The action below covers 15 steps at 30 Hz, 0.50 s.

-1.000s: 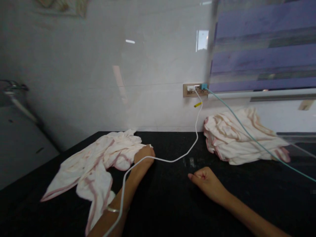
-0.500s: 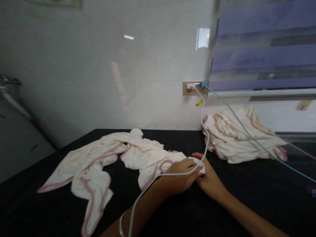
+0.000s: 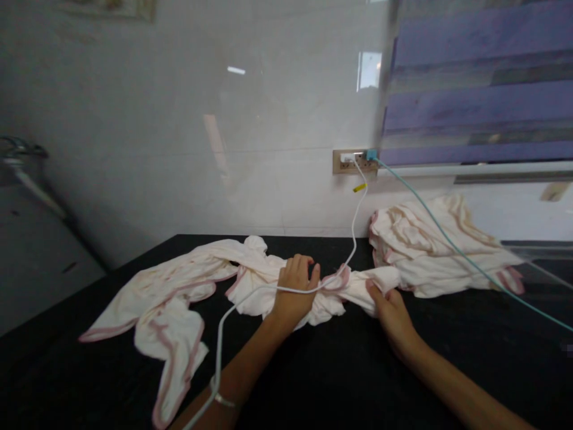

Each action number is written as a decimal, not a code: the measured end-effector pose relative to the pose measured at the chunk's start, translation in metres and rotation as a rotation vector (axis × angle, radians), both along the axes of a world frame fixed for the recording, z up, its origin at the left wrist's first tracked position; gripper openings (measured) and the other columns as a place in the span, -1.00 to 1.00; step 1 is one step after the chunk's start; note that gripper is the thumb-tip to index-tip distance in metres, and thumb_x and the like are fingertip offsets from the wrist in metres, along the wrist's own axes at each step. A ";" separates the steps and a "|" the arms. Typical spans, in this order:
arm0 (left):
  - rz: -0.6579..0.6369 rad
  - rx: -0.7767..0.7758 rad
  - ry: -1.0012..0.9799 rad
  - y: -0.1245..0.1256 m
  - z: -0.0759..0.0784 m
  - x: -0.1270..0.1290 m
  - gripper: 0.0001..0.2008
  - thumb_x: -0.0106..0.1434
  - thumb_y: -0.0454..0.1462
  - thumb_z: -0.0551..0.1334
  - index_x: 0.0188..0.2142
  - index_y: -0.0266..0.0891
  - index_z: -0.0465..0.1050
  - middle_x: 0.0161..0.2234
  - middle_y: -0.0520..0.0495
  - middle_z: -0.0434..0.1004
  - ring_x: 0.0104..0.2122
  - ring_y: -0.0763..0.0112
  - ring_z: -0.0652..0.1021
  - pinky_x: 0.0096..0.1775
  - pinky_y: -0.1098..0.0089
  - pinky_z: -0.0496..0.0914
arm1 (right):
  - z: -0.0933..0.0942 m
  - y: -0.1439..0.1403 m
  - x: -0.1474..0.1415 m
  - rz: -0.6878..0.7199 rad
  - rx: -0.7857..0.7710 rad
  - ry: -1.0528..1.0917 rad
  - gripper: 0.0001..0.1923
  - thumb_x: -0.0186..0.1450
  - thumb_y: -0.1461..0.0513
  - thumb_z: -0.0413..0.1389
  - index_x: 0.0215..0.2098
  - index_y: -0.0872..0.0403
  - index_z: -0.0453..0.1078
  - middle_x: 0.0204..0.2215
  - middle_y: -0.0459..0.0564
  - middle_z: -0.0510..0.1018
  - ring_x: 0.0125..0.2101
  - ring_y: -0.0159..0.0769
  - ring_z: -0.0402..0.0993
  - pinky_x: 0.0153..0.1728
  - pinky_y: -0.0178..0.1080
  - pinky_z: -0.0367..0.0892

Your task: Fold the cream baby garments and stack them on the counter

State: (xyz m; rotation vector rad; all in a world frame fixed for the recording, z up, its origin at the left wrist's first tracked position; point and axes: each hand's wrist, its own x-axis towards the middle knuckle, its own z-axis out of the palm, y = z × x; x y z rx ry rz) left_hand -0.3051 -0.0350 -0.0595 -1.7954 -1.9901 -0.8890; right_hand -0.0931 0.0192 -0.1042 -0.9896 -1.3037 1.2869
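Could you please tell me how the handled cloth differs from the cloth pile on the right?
The handled cloth lies stretched out, while the cloth pile is heaped in layers. The left hand and right hand are on the handled cloth; neither touches the cloth pile. Both are pale with pink edging.

A thin, pale, rounded bangle [image 3: 225, 402] with a slight shine circles the left forearm [image 3: 253, 361].
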 end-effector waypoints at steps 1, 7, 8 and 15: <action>0.065 -0.038 0.049 0.001 -0.002 -0.009 -0.74 0.50 -0.18 0.05 -0.07 -0.26 0.45 -0.12 -0.21 0.49 -0.08 0.12 0.45 -0.08 0.18 0.32 | 0.000 0.005 0.003 -0.062 0.024 0.023 -0.41 0.22 -0.18 0.22 -0.14 0.17 0.59 -0.33 0.11 0.68 -0.15 0.00 0.60 -0.02 -0.06 0.46; 0.166 -0.288 0.198 -0.010 -0.008 -0.059 -0.76 0.43 -0.20 0.14 -0.01 -0.19 0.50 -0.09 -0.29 0.47 -0.04 0.02 0.42 -0.10 0.20 0.31 | -0.005 0.032 0.024 -0.452 0.111 0.023 -0.41 0.29 -0.17 0.13 -0.12 0.18 0.54 -0.32 0.10 0.66 -0.15 -0.05 0.58 -0.11 -0.12 0.47; 0.153 -0.286 0.173 -0.011 -0.008 -0.064 -0.77 0.44 -0.21 0.11 -0.06 -0.21 0.50 -0.15 -0.27 0.47 -0.07 0.06 0.43 -0.11 0.22 0.32 | -0.006 0.033 0.025 -0.427 0.127 -0.021 -0.43 0.30 -0.17 0.12 -0.16 0.17 0.53 -0.33 0.10 0.65 -0.16 -0.04 0.58 -0.11 -0.11 0.47; -0.046 -0.163 0.153 0.006 -0.007 -0.031 -0.67 0.50 -0.34 -0.10 -0.25 -0.26 0.41 -0.29 -0.16 0.45 -0.22 0.23 0.47 -0.10 0.24 0.37 | -0.004 0.005 0.008 -0.044 0.674 -0.411 -0.31 0.20 -0.05 0.31 0.20 0.08 0.35 0.16 0.23 0.44 0.21 0.08 0.35 0.25 0.15 0.25</action>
